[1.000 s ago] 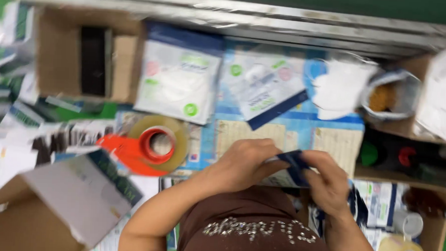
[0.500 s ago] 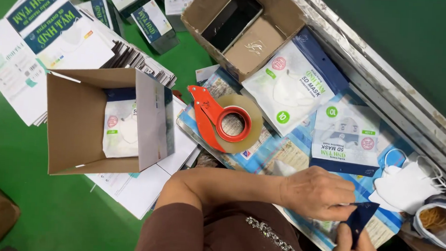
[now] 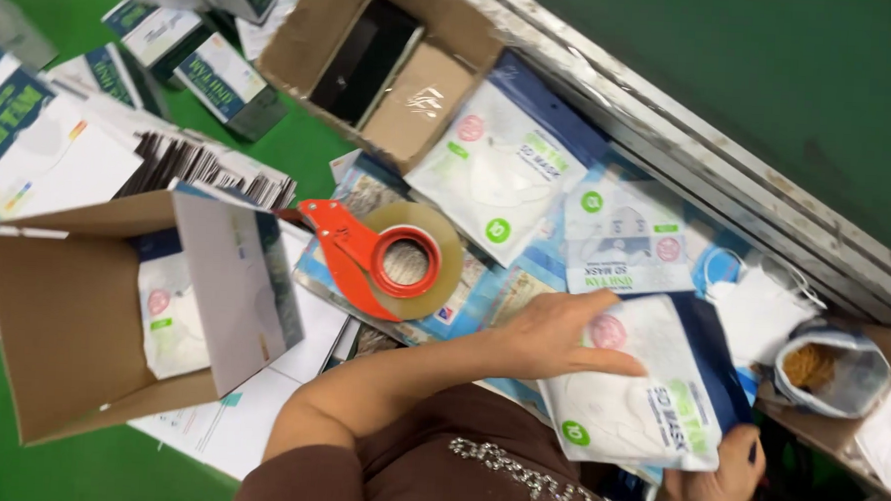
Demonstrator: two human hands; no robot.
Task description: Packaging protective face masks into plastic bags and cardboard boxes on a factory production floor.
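My left hand [image 3: 552,335] lies on the upper left part of a white and blue packet of face masks [image 3: 649,400], thumb across its face. My right hand [image 3: 708,484] grips the same packet from below at its lower edge. The packet is held flat above a spread of similar packets, with one [image 3: 494,172] and another [image 3: 621,238] lying further out. An open cardboard box [image 3: 71,334] stands to the left, lying on its side, with one mask packet [image 3: 167,314] inside.
A red tape dispenser with a clear tape roll [image 3: 390,258] rests between box and packets. A second open carton [image 3: 374,62] sits at the top. Flat printed cartons [image 3: 30,132] cover the green surface at left. Loose white masks [image 3: 763,309] and a small bag [image 3: 829,369] lie at right, by a metal rail [image 3: 729,183].
The view has swung and closed in. My hands, which were working at a dark blue packet edge, now hold a full mask packet face up between them.
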